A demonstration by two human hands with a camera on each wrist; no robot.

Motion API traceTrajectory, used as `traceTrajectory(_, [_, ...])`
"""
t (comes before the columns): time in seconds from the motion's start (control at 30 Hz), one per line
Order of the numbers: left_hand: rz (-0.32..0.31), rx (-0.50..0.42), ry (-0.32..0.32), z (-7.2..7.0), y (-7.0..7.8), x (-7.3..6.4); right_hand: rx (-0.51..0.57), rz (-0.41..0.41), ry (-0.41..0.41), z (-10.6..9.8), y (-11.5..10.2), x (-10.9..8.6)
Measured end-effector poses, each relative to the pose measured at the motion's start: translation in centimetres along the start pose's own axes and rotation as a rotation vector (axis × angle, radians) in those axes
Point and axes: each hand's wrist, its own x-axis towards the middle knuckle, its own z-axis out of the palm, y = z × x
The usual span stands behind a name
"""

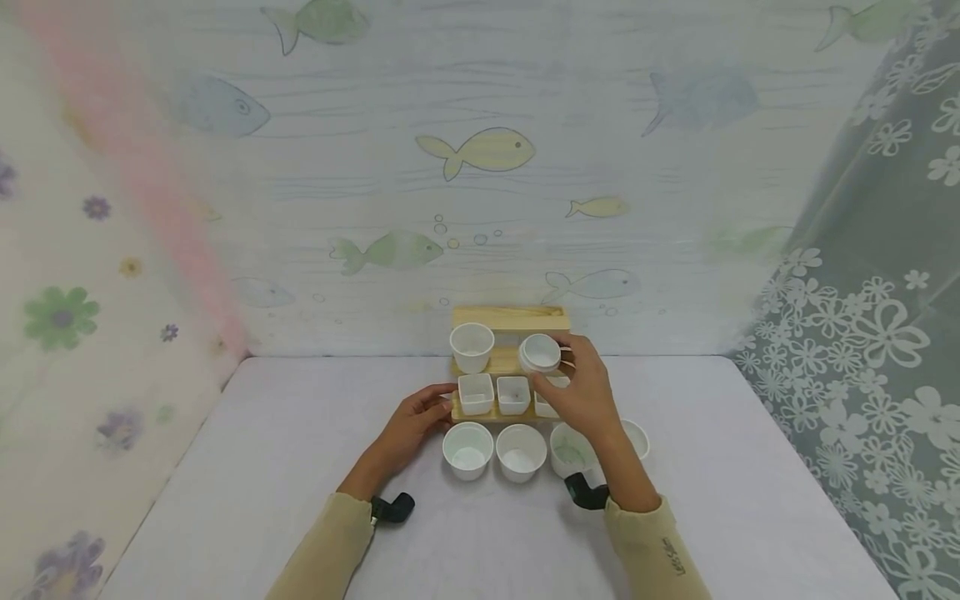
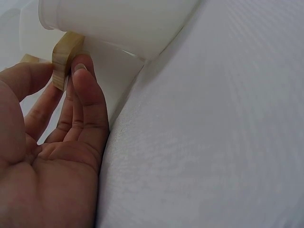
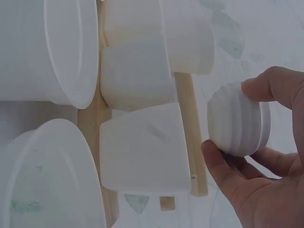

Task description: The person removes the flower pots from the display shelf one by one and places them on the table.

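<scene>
My left hand (image 1: pixel 408 425) holds the left end of a tiered wooden rack (image 1: pixel 510 318). In the left wrist view, its thumb and fingers pinch the wooden end (image 2: pixel 66 53). My right hand (image 1: pixel 591 390) grips a small white ribbed round cup (image 3: pixel 236 118) at the rack's upper right; the head view looks into this cup from above. Whether the cup touches the rack I cannot tell. Beside it on the upper tier stands a wider round white cup (image 1: pixel 472 348). Three square white cups (image 1: pixel 513 395) line the lower tier, the rightmost partly hidden by my right hand.
Several round white tubs (image 1: pixel 521 454) stand in a row in front of the rack. The third (image 1: pixel 570 454) has a greenish mark, and my right forearm partly covers the rightmost (image 1: pixel 637 437). Behind the rack rises a fish-patterned curtain (image 1: pixel 480 208). A white cloth (image 1: pixel 300 467) covers the table.
</scene>
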Motion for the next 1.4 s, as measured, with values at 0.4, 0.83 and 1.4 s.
traceTrajectory(0.4, [-0.008,-0.004,0.016,0.7,0.0,-0.7,-0.037,-0.006,-0.034,-1.0,0.3,-1.2])
traceTrajectory(0.83, [-0.007,0.011,0.040,1.2,0.0,-1.4,-0.079,-0.014,-0.071,-2.4,0.1,-2.4])
traceTrajectory(1.4, [-0.008,0.000,0.050,1.1,-0.5,-1.2,-0.178,-0.012,-0.097,-3.7,0.4,-3.7])
